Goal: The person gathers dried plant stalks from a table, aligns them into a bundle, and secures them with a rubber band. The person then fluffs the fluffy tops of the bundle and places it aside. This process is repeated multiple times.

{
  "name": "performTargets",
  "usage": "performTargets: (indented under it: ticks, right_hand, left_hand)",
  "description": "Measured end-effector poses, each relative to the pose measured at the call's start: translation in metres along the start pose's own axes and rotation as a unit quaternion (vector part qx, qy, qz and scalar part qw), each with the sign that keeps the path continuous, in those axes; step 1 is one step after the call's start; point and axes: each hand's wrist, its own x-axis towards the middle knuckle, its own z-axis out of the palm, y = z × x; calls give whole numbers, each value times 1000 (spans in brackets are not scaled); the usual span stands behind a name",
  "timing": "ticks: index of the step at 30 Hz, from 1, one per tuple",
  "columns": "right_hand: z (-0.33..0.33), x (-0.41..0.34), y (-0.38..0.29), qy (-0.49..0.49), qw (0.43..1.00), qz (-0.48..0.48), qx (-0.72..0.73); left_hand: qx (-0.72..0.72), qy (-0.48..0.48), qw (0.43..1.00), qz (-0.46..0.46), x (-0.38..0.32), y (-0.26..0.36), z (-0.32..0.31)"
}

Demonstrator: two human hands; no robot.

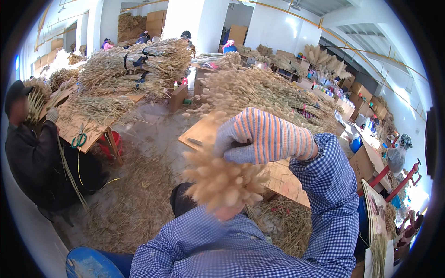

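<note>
A bunch of dried bunny-tail grass (pixel 227 177), its fluffy heads fanned out towards me, is upright in front of my chest. My left hand (pixel 230 212) grips it from below, mostly hidden by the heads. Just above the bunch is my right hand (pixel 264 137) in a grey and orange striped knit glove, fingers curled, thumb near the heads. Whether a stem is pinched in it is hidden. Behind the glove, a wooden tabletop (pixel 285 179) bears a pointed metal blade (pixel 194 141).
A large heap of bunny-tail grass (pixel 250 90) covers the table ahead. To the left, a person (pixel 31 149) holds stems beside a table (pixel 83 128) with green-handled scissors (pixel 80 138). A red bucket (pixel 113 143) stands beneath. Loose straw (pixel 139 194) litters the floor. Red pipes (pixel 403 182) stand at right.
</note>
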Motion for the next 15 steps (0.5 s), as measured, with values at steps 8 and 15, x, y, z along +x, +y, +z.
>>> performTargets:
  ticks: [8, 15]
  right_hand:
    - [-11, 11, -17, -124, 975, 68, -171]
    - [-8, 15, -10, -145, 972, 114, -145]
  left_hand:
    - [-46, 55, 996, -57, 4, 12, 33]
    - [-87, -120, 989, -8, 9, 1, 6]
